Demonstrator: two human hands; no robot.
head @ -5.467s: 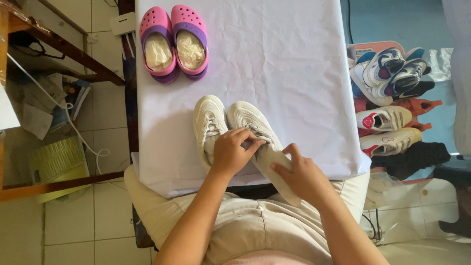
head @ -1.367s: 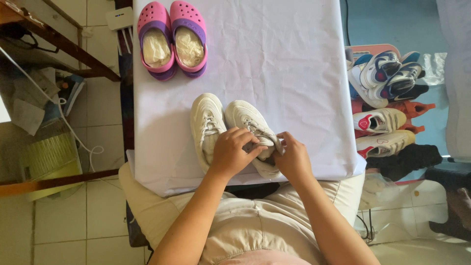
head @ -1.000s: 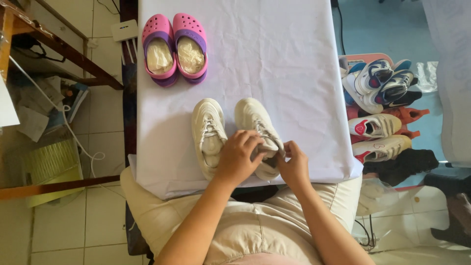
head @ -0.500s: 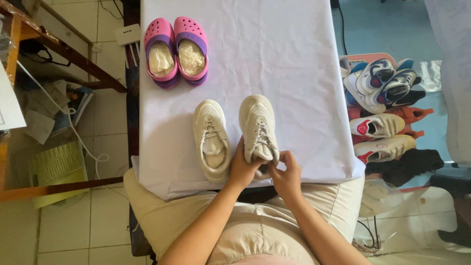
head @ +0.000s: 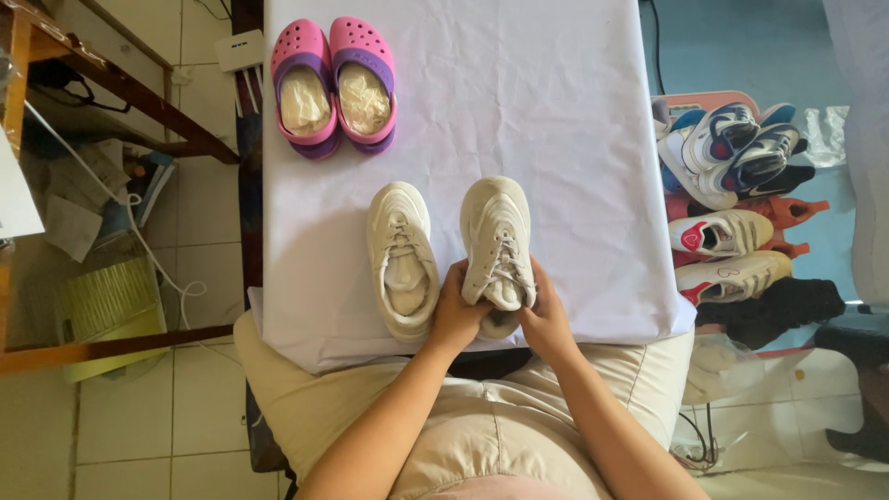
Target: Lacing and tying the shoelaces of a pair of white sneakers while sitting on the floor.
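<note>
The cream sneaker [head: 497,236] held by both hands sits just below the centre of the frame, its long axis running up and down the picture, toe toward the top and heel toward the bottom edge of the table. Its mate, a second cream sneaker [head: 401,257], lies just beside it on the left, parallel and toe-up as well, apart from it by a narrow strip of cloth.

The left hand [head: 457,313] curls around the heel from the left, fingers bent and gripping the shoe's rear; it also lies close against the mate's heel. The right hand [head: 546,319] clasps the heel from the right, its thumb lying up along the shoe's side.

Both shoes rest on a white cloth [head: 556,111] that covers the table. A pair of pink clogs [head: 335,85] stands at the upper left of the cloth, toes up. At the right of the frame a shoe rack [head: 736,204] holds several sneakers. The floor is tiled.
</note>
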